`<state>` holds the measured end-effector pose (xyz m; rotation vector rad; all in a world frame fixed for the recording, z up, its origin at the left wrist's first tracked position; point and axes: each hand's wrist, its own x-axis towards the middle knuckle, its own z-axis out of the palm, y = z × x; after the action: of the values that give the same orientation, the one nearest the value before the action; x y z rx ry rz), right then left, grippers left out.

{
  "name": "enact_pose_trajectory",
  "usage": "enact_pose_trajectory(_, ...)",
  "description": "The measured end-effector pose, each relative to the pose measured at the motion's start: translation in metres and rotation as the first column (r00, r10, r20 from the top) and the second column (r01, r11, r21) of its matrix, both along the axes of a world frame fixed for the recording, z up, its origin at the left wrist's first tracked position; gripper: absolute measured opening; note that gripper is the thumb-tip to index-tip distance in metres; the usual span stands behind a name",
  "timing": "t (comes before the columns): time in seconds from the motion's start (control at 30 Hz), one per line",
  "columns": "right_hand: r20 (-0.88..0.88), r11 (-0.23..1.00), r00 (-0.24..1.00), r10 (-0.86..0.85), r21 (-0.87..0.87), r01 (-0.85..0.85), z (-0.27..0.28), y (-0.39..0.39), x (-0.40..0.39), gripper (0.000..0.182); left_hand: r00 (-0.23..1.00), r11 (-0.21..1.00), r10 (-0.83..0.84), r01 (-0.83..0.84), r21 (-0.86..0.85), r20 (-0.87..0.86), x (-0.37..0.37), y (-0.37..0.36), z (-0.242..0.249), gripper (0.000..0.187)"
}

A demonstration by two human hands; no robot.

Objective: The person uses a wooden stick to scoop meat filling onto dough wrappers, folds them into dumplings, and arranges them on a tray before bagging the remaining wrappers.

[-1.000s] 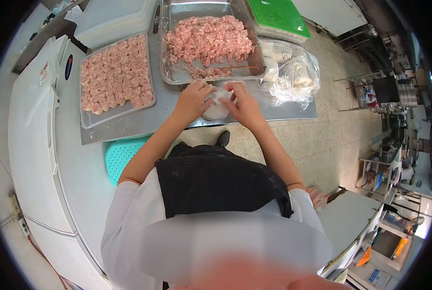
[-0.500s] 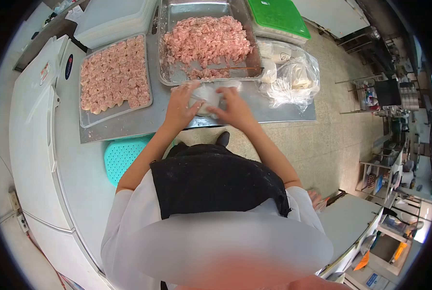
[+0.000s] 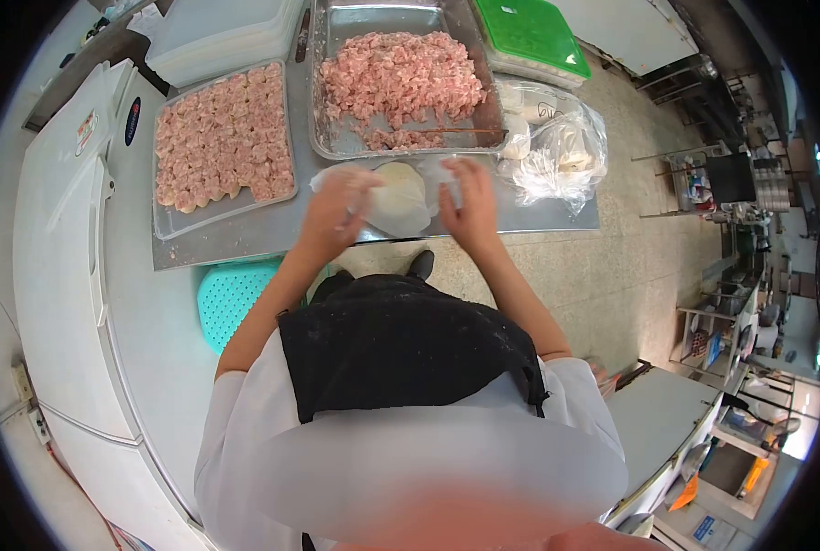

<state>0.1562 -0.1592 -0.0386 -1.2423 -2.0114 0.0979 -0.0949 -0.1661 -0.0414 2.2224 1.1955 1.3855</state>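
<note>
- Looking straight down on a steel desk (image 3: 245,241), its front edge bare and dull grey.
- Left hand (image 3: 335,208) has its grip pinched on the edge of thin clear plastic film (image 3: 329,174), lifted just off the desk.
- Right hand (image 3: 466,200) is pinched on the other side of that same film, fingers closed on it.
- Between the two hands lies a pale stack of round dumpling wrappers (image 3: 399,197), flat on the desk near its front edge, uncovered on top.
- Just behind the wrappers, a deep metal pan (image 3: 336,138) holds a heap of pink minced filling (image 3: 401,78), with a thin stick resting across its near side.
- To the left, a shallow tray (image 3: 167,220) packed in rows with finished pink dumplings (image 3: 222,133).
- To the right, a crumpled clear plastic bag (image 3: 557,147) with more pale packs inside, touching the pan's corner.
- Farther back: a green-lidded box (image 3: 529,32) and white lidded tubs (image 3: 217,32).
- Left of the desk runs a long white chest freezer (image 3: 70,275); a teal perforated stool (image 3: 231,298) sits under the desk's edge.
- Speckled stone floor (image 3: 612,266) on the right, metal racks and shelves crowding the room's far side.
- The person wears a black apron (image 3: 401,340) over white sleeves.
</note>
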Motion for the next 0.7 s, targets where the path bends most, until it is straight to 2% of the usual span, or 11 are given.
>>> enact_pose_trajectory(0.07,0.005,0.993,0.997,0.074,-0.091,-0.074,0.004,-0.001,-0.026,0.046,0.977,0.975,-0.195,0.183,-0.127,-0.086,0.024,-0.001,-0.013,0.054)
enact_pose_trajectory(0.13,0.004,0.974,0.989,0.148,-0.175,-0.145,-0.004,0.000,-0.030,0.048,0.985,0.974,-0.156,0.142,-0.177,-0.071,0.021,-0.004,-0.019,0.059)
enact_pose_trajectory(0.2,-0.282,0.878,0.959,-0.014,-0.463,-0.124,-0.032,0.000,-0.022,0.040,0.990,0.967,-0.126,0.109,-0.228,-0.060,0.008,-0.009,-0.031,0.064)
enact_pose_trajectory(0.27,-0.197,0.803,0.980,0.010,-0.583,-0.125,-0.037,-0.001,0.006,0.035,0.974,0.877,-0.190,0.113,-0.467,-0.121,-0.013,-0.019,-0.045,0.064)
enact_pose_trajectory(0.3,-0.114,0.714,0.992,0.044,-0.691,-0.112,-0.033,-0.002,0.015,0.033,0.974,0.878,-0.191,0.113,-0.465,-0.124,-0.019,-0.020,-0.040,0.064)
enact_pose_trajectory(0.37,-0.071,0.818,0.997,-0.006,-0.574,-0.036,-0.029,-0.003,0.026,0.031,0.880,0.570,-0.458,0.177,-0.802,-0.131,-0.028,-0.021,-0.030,0.064)
enact_pose_trajectory(0.4,-0.033,0.896,0.998,-0.061,-0.443,0.040,-0.024,-0.003,0.027,0.030,0.880,0.571,-0.457,0.178,-0.801,-0.130,-0.027,-0.015,-0.036,0.064)
enact_pose_trajectory(0.47,-0.104,0.911,0.994,0.020,-0.408,-0.061,-0.017,0.014,0.015,0.030,0.954,0.902,-0.284,0.232,-0.364,-0.095,-0.023,0.008,-0.055,0.073)
enact_pose_trajectory(0.53,-0.173,0.917,0.980,0.103,-0.366,-0.161,-0.027,0.032,-0.001,0.029,0.964,0.870,-0.263,0.221,-0.441,-0.035,-0.015,0.023,-0.059,0.080)
enact_pose_trajectory(0.6,-0.369,0.813,0.929,-0.027,-0.549,-0.194,-0.053,0.043,-0.014,0.029,0.973,0.833,-0.230,0.209,-0.512,0.024,-0.004,0.025,-0.057,0.087)
enact_pose_trajectory(0.7,-0.129,0.869,0.990,0.055,-0.483,-0.111,-0.065,0.046,-0.001,0.030,0.936,0.864,-0.294,0.173,-0.473,-0.194,0.008,0.025,-0.054,0.107)
